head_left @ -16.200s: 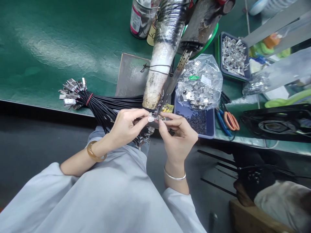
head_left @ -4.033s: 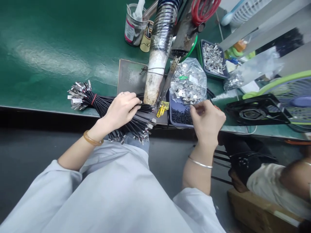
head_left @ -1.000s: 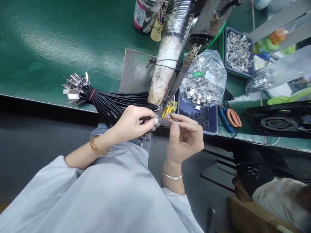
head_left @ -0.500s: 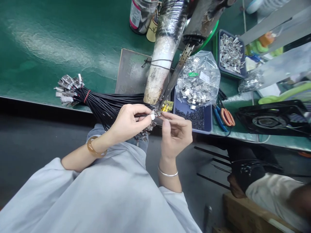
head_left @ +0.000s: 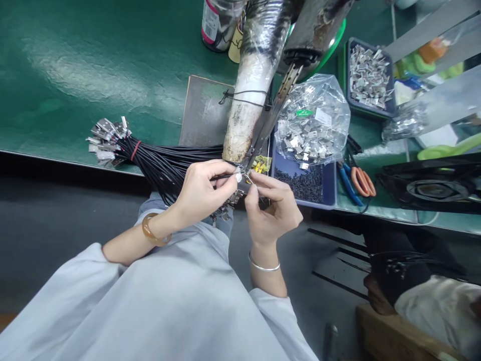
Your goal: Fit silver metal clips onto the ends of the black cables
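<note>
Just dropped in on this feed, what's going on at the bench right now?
A person at the green bench pinches the end of a black cable in the left hand. The right hand meets it, fingertips closed on a small metal clip at that cable end. The cable bundle lies across the bench edge. A bag of clips and a blue tray sit right of the hands.

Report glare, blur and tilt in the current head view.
Head view: broad white glare streaks the green table; the bag of metal clips sparkles with highlights; left hand and right hand are fairly sharp, yet the small part they pinch is too small to make out; the table's front edge slants, so the frame is tilted; the lower right corner is dark and soft.
</note>
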The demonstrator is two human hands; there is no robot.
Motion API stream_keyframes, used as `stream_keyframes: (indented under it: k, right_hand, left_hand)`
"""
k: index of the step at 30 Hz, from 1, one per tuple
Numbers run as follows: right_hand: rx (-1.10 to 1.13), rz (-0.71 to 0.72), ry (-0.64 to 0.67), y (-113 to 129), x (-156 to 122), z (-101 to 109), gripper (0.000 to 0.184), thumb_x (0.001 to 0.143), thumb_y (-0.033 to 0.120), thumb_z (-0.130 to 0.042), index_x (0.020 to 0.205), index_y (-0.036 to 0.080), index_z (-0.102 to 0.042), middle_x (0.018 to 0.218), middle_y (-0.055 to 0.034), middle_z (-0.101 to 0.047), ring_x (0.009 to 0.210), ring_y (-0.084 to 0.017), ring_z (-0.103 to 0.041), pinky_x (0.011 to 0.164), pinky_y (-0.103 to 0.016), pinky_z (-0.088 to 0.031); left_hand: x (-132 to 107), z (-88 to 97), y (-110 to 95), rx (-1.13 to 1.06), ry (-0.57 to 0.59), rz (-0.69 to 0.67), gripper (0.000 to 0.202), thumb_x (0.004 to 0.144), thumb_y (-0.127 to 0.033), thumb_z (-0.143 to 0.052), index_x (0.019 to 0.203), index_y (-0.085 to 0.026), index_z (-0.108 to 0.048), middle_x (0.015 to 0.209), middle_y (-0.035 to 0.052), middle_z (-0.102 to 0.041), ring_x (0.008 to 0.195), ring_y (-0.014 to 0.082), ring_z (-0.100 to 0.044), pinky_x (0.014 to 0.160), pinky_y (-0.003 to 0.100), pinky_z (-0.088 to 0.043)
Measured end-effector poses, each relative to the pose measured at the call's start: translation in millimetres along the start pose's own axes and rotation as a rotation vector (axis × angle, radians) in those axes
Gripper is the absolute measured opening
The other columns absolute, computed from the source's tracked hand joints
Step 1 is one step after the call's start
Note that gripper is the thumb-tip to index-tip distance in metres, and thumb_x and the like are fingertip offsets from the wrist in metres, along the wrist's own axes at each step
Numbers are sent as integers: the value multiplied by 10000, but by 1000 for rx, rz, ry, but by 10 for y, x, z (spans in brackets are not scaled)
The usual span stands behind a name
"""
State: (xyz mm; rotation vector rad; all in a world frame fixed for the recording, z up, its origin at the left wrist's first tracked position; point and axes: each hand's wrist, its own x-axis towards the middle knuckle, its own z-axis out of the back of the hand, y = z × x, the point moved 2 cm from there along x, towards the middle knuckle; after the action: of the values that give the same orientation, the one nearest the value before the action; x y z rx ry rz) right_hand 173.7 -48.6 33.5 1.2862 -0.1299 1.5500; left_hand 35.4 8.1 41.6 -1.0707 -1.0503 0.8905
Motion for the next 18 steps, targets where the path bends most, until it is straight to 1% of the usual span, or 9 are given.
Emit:
stream_keyframes:
  k: [3, 8, 14, 18]
  right_hand:
    - [-2, 23, 4, -3, 24, -2, 142, 875, 121, -706, 882, 243, -634, 970, -18, -805, 860, -175, -783, 752, -316, -655]
    - [-43, 66, -5, 10, 72, 0, 145, 870, 135, -718, 880, 257, -641, 971, -10, -811, 847, -184, -787, 748, -331, -648]
    - [-62, 61, 25, 38, 65, 12, 151, 873, 131, -702, 870, 262, -629, 960, -3, -813, 821, -172, -787, 718, -294, -642]
    - [-68, 75, 28, 39, 44, 20, 155, 869, 123, -707, 869, 254, -625, 953, -9, -815, 813, -166, -788, 716, -278, -642]
  left_hand:
    - [-2, -4, -7, -1, -14, -1, 164, 835, -160, -598, 729, -122, -718, 627, 0, -567, 561, 72, -465, 489, 158, -386]
    - [2, 0, -41, 10, -55, -20, 164, 833, -140, -599, 719, -124, -717, 621, -4, -563, 550, 64, -454, 468, 153, -353]
    - [-10, 7, -39, 48, -28, -28, 169, 831, -133, -596, 731, -128, -731, 621, -7, -592, 547, 68, -462, 500, 180, -361]
    - [-20, 10, -34, 70, -18, -49, 172, 835, -126, -590, 740, -127, -734, 612, -11, -584, 546, 68, -450, 518, 193, -357]
